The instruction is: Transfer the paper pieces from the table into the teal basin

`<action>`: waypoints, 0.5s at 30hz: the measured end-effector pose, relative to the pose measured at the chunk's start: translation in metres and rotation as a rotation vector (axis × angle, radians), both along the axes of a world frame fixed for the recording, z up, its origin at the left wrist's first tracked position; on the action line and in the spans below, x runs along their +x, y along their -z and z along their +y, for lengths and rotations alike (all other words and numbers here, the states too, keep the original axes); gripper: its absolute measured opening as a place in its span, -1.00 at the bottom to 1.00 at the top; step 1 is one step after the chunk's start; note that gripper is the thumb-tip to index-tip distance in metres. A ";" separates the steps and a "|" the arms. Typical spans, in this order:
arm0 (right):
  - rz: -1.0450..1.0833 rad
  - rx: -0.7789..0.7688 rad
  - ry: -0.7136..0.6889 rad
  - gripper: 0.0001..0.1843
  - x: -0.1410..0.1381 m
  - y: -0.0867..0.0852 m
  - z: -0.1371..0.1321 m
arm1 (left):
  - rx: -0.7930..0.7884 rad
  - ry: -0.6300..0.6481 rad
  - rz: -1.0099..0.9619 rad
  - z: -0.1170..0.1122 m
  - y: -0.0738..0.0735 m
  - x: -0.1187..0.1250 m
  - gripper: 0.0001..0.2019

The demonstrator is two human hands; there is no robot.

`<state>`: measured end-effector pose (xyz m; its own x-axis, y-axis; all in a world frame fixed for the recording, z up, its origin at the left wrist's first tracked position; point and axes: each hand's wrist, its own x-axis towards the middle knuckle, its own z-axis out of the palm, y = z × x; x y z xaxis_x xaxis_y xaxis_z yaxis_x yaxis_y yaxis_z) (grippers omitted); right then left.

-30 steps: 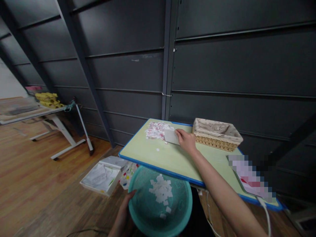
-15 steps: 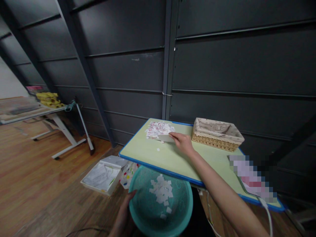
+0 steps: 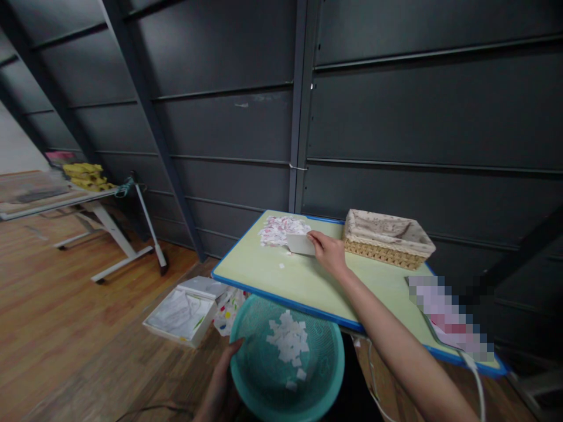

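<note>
My right hand [image 3: 328, 252] is closed on the edge of a flat white card [image 3: 301, 244], which stands on its long side on the pale green tabletop [image 3: 264, 275]. Just behind and left of the card lies a heap of small paper scraps [image 3: 279, 230], white with pinkish marks. One loose scrap [image 3: 282, 266] is on the table in front. Below the table's front edge, my left hand [image 3: 231, 354] grips the left rim of a teal plastic basket [image 3: 325, 375]. White paper squares [image 3: 288, 340] lie inside it. The fingers under the rim are hidden.
A lined wicker basket [image 3: 387, 255] stands at the table's right rear, with a blurred-out device [image 3: 453, 319] in front of it. White cables [image 3: 477, 381] hang at the right. On the floor to the left is a shallow white box [image 3: 176, 337]. Dark panels [image 3: 229, 129] rise behind.
My right hand has drawn the white card slightly to the right and towards me, away from the heap. The left hand and teal basket stay in place.
</note>
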<state>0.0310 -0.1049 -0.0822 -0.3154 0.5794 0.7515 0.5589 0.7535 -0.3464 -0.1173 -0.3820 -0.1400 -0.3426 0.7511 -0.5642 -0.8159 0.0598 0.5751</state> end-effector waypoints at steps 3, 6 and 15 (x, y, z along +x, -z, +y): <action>0.000 -0.022 -0.023 -0.69 -0.001 0.000 -0.001 | -0.018 -0.007 -0.006 0.001 0.001 0.000 -0.33; 0.015 -0.052 -0.093 -0.70 -0.002 0.001 -0.002 | -0.036 0.027 -0.016 -0.001 0.007 -0.001 -0.44; 0.104 -0.107 -0.172 -0.71 -0.004 0.000 -0.001 | -0.004 0.023 0.040 0.001 0.011 0.001 -0.42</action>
<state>0.0270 -0.1062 -0.0819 -0.3400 0.6021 0.7224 0.3827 0.7903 -0.4785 -0.1164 -0.3813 -0.1507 -0.3478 0.7570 -0.5532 -0.7906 0.0804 0.6070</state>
